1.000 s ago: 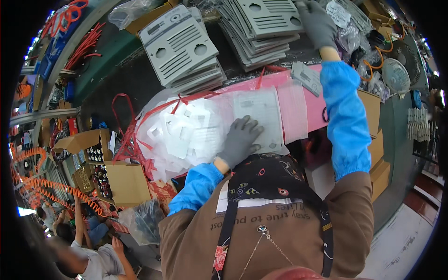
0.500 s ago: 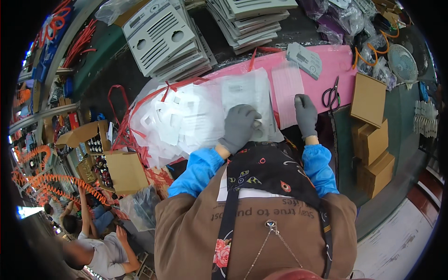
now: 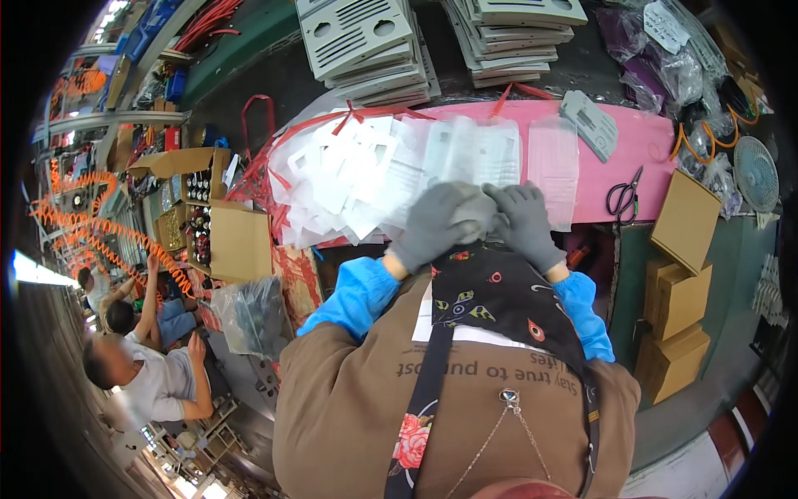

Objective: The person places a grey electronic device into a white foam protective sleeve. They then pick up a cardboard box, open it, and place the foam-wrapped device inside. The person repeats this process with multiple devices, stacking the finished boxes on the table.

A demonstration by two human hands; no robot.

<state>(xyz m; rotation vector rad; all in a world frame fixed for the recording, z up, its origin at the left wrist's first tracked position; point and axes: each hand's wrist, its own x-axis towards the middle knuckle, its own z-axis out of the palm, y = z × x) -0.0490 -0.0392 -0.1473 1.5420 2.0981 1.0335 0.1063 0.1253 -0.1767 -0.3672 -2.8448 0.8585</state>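
Note:
Both of my hands wear grey gloves and meet at the near edge of a film-covered stack of printed sheets (image 3: 475, 154). My left hand (image 3: 431, 224) curls around a crumpled grey-white cloth (image 3: 476, 209), held against the sheets' near edge. Beside it, my right hand (image 3: 529, 223) lies with fingers stretched out and apart, its fingertips by the cloth. Left of the stack spreads a loose pile of white cut-out sheets (image 3: 349, 170). A ridged translucent strip stack (image 3: 554, 170) lies to the right on a pink sheet (image 3: 632, 141).
Black-handled scissors (image 3: 623, 198) and a grey printed plate (image 3: 590, 123) rest on the pink sheet. Slotted panels (image 3: 357, 37) are stacked at the back. Cardboard boxes (image 3: 677, 291) stand at right. Red straps (image 3: 274, 150) edge the white pile. People (image 3: 158, 374) sit at far left.
My right hand has come left from the strip stack to beside my left hand, its fingers spreading. The grey-white cloth now shows between them. The whole view has shifted.

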